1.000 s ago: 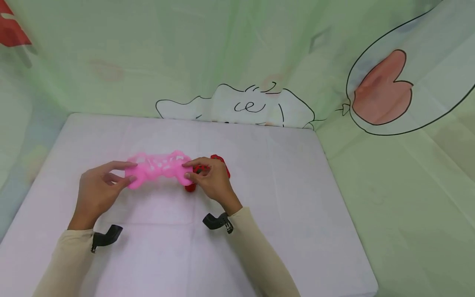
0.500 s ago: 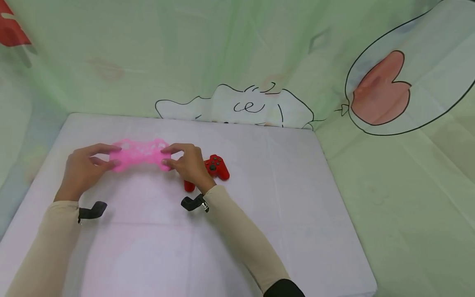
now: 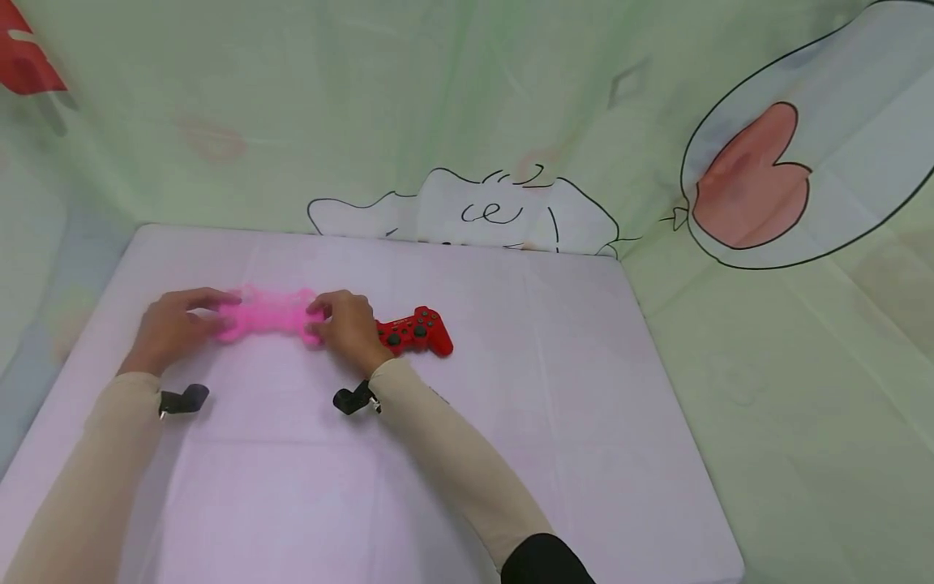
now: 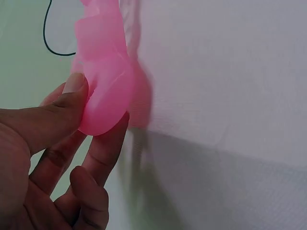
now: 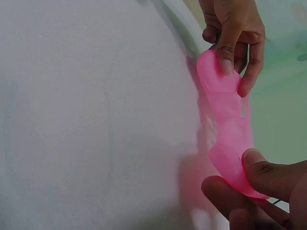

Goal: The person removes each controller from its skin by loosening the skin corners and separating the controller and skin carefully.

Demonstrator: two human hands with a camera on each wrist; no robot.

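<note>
A pink silicone game controller cover is stretched lengthwise between my two hands on the left side of the table. My left hand pinches its left grip end; in the left wrist view the thumb lies on one side and fingers on the other. My right hand pinches the opposite end, also visible in the right wrist view beside the cover. A red game controller lies on the table just right of my right hand, its left grip hidden behind that hand and wrist.
The table has a white cloth top. Green printed fabric hangs behind it and at the sides. A black wrist camera sits on each sleeve cuff.
Both hands have carried the pink cover left and slightly toward the back of the table, away from the red controller, then slightly nearer again. More of the red controller shows now.
</note>
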